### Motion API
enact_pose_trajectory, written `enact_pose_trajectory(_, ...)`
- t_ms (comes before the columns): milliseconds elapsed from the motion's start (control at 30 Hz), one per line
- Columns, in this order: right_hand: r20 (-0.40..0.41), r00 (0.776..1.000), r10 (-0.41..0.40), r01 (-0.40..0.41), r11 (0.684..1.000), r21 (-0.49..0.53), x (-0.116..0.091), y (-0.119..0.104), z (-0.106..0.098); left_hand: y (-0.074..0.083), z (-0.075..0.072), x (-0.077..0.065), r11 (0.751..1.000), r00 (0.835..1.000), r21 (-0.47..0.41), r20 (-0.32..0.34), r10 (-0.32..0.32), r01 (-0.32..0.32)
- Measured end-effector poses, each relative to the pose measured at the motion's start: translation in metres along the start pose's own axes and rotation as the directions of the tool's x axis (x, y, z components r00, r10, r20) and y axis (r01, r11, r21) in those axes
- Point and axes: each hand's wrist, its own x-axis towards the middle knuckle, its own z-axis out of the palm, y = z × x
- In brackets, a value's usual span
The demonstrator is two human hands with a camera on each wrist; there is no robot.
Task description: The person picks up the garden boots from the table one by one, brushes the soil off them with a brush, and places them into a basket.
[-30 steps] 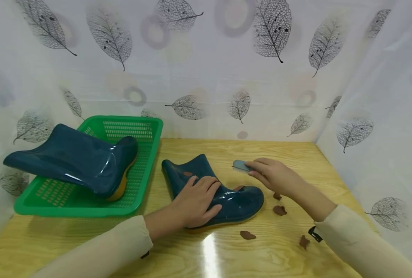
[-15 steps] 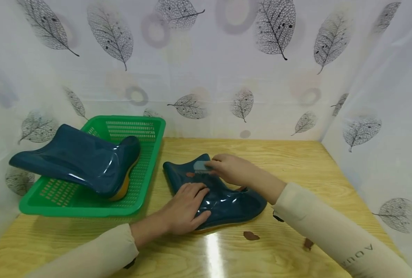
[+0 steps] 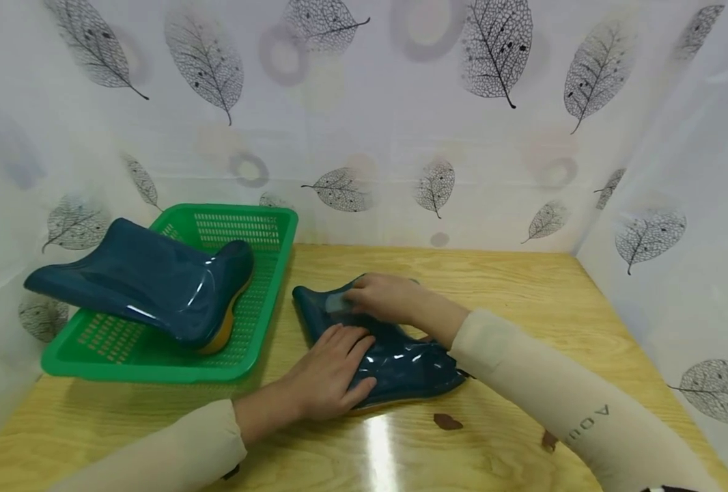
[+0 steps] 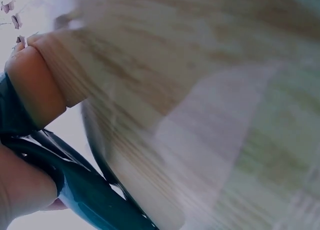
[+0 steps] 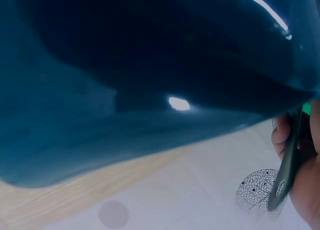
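Under a spread left hand (image 3: 332, 372) lies the boot (image 3: 403, 371), right hand (image 3: 381, 299) pinching a brush (image 3: 337, 303).

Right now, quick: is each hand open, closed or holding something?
Left hand: open, resting on the boot lying on the table.
Right hand: closed, holding a brush.

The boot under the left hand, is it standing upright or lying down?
Lying on its side: the boot has shaft and toe stretched along the table.

The glossy blue boot (image 3: 403, 372) lies on its side, toe toward the table's (image 3: 511, 287) right edge; the grey brush (image 3: 337, 303) is at its shaft.
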Motion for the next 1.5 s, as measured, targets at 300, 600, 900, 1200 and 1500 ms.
enact_pose_trajectory(300, 0.055, 0.997, 0.05, -0.048, 0.998, -0.038, 0.001, 0.004, 0.003, -0.001, 0.001, 0.002, 0.999, 1.0, -0.041, 0.023, 0.001, 0.0)
enact_pose_trajectory(600, 0.02, 0.998, 0.051, -0.05, 0.996, -0.068, -0.002, 0.007, 0.009, -0.002, 0.005, 0.001, 1.0, 1.0, -0.016, 0.013, 0.016, -0.015)
enact_pose_trajectory(900, -0.069, 0.997, -0.014, 0.01, 0.998, -0.062, -0.001, 0.004, 0.01, -0.001, 0.004, 0.002, 1.0, 1.0, -0.009, 0.015, 0.014, -0.014)
enact_pose_trajectory(1200, 0.008, 1.0, 0.022, -0.021, 0.996, -0.085, 0.003, 0.002, 0.007, -0.002, 0.003, 0.001, 1.0, 1.0, -0.009, 0.015, 0.013, -0.013)
enact_pose_trajectory(1500, -0.012, 0.999, 0.036, -0.037, 0.993, -0.112, 0.0, 0.004, 0.006, -0.003, 0.004, 0.002, 1.0, 1.0, -0.009, 0.009, 0.02, -0.02)
